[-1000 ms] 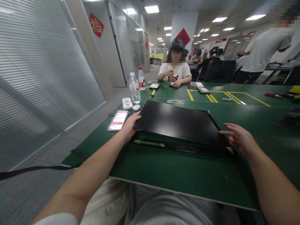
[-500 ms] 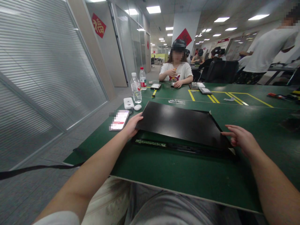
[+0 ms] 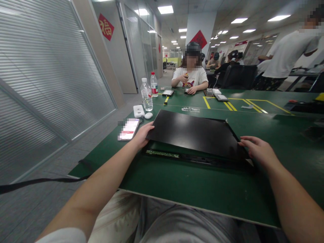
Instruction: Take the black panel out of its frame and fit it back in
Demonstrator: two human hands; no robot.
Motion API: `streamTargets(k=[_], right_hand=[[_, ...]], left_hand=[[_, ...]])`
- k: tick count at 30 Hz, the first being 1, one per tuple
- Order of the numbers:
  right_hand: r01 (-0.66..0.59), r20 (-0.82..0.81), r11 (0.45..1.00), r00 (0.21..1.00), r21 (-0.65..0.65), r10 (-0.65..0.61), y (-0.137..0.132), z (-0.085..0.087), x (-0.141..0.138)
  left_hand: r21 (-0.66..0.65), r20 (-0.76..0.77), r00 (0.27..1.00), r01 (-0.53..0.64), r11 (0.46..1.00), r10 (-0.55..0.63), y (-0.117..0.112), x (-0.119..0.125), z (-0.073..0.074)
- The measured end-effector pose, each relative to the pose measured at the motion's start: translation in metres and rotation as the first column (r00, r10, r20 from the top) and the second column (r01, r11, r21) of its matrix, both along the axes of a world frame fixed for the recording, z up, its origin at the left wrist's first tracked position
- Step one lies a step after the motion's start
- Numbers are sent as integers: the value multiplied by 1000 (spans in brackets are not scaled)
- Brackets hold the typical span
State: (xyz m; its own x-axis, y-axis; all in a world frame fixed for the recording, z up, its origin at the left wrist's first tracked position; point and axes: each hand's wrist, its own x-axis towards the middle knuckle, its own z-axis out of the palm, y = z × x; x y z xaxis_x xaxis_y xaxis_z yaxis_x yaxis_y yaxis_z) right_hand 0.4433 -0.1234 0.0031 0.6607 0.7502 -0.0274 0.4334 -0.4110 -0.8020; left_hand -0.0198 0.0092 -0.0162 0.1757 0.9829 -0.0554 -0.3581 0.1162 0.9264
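A large black flat panel (image 3: 194, 133) lies tilted over a black frame with a green circuit strip (image 3: 162, 154) on the green table (image 3: 192, 189). My left hand (image 3: 142, 135) grips the panel's near left corner, thumb on top. On the right, my right hand (image 3: 257, 150) rests with its fingers on the panel's right edge, fingers slightly apart.
A phone (image 3: 128, 130), a white charger (image 3: 138, 110), a white earbud case (image 3: 148, 115) and two water bottles (image 3: 146, 95) stand left of the panel. A seated person (image 3: 190, 76) works across the table; yellow tape lines (image 3: 229, 105) mark its far side. Another person (image 3: 286, 55) stands at right.
My right hand has dropped from hovering with spread fingers onto the panel's right edge. The left hand stays on the left corner; the panel's raised edge sits slightly lower.
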Motion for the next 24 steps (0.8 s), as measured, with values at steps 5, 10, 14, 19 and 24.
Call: streamTargets(k=[5,10,14,19,24], right_hand=[[-7,63,999,998,-32,9,0,1,0],[-44,113,997,992,-60,50,3,-5,9],[-68,158,997,985,-33,72,9,-22,25],[-82,218,997,972,-9,82,14,-35,36],[-77,231,997,970,-18,79,14,-36,37]], left_hand=[[-19,-14,1000,-19,1000,18,0,0,2],[2,-21,1000,-19,1000,19,0,0,1],[16,-39,999,-9,1000,9,0,-1,0],[47,-59,998,5,999,-3,-2,0,1],[53,-62,998,0,999,3,-3,0,2]])
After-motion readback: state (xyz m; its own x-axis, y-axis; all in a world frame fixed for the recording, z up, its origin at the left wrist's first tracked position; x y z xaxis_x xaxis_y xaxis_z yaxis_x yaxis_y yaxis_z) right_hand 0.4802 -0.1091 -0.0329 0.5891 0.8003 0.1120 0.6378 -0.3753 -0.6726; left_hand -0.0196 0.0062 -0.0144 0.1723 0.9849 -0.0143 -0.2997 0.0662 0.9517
